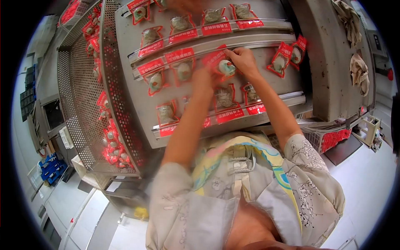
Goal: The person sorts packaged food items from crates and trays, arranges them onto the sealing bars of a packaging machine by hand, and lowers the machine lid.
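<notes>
My right hand (245,62) pinches the upper corner of a red and clear egg packet (226,67) above the middle of the metal table. Smeared by motion, my left hand (203,79) is at the left side of that packet, and its fingers cannot be made out. Just left of it lies another egg packet (183,70), with one more packet (155,80) beyond. Below my hands, a packet (225,98) rests along the near metal rail (291,99). Two loose egg packets, one nearer (280,60) and one farther (297,53), lie to the right.
A perforated metal bin (79,83) at the left holds many egg packets (112,143). Several packets line the far rail (275,27). Another person's blurred hand (185,5) is at the table's far edge. Cloths (359,73) hang on the metal housing (333,62) at the right.
</notes>
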Demonstrator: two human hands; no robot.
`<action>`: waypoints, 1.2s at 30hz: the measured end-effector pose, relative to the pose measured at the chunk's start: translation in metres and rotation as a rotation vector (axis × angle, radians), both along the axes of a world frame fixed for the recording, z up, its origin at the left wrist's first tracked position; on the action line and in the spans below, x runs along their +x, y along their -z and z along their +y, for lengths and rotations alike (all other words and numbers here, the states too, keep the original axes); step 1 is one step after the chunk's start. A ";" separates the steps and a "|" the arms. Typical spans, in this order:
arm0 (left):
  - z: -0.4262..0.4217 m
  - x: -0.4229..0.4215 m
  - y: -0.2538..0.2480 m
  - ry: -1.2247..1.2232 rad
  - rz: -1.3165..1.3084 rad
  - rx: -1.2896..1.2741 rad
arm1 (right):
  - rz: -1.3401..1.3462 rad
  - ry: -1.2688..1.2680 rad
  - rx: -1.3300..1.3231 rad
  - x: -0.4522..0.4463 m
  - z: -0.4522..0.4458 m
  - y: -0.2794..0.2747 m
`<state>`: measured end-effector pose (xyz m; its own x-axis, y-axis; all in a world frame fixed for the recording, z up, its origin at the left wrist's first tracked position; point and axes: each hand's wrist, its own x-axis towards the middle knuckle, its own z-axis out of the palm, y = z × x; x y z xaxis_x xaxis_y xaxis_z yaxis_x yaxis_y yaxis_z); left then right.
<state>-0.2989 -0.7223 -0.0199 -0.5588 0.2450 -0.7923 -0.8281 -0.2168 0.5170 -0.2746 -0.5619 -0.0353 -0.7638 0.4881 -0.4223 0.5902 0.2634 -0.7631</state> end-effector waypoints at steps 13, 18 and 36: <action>0.003 0.041 -0.023 0.549 1.501 -0.885 | 0.441 0.113 0.340 0.008 -0.012 -0.014; -0.003 0.024 -0.002 0.610 1.604 -0.899 | 0.452 -0.076 0.569 -0.030 -0.011 -0.016; 0.063 0.000 -0.019 0.528 1.682 -0.985 | 0.297 0.540 0.036 0.109 0.131 0.002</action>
